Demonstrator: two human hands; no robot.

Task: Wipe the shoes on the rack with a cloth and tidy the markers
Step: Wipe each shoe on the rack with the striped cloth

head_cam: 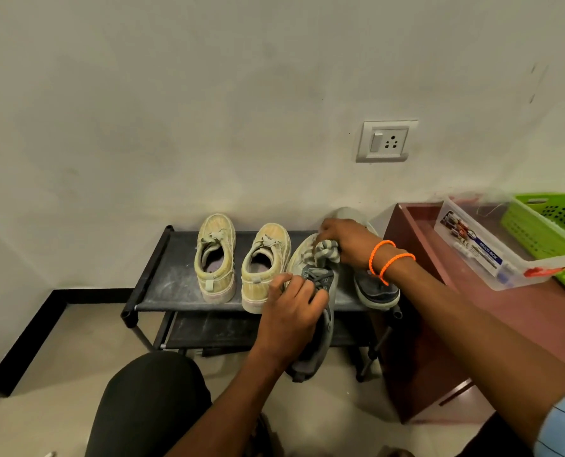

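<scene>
Grip: left hand (292, 311) clasps the grey shoe (317, 328) over the rack (162, 275) front; right hand (347, 240) bunches the cloth (327, 250) against its toe.
Technique: steady the shoe, wipe toe toward heel.
Markers: not visible; maybe in the desk's clear box (478, 255).

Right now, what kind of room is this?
Probably a home's entryway or hall corner. A low shoe rack holding worn sneakers stands against a plain wall with a switch socket, and a green basket sits on a table beside it.
</scene>
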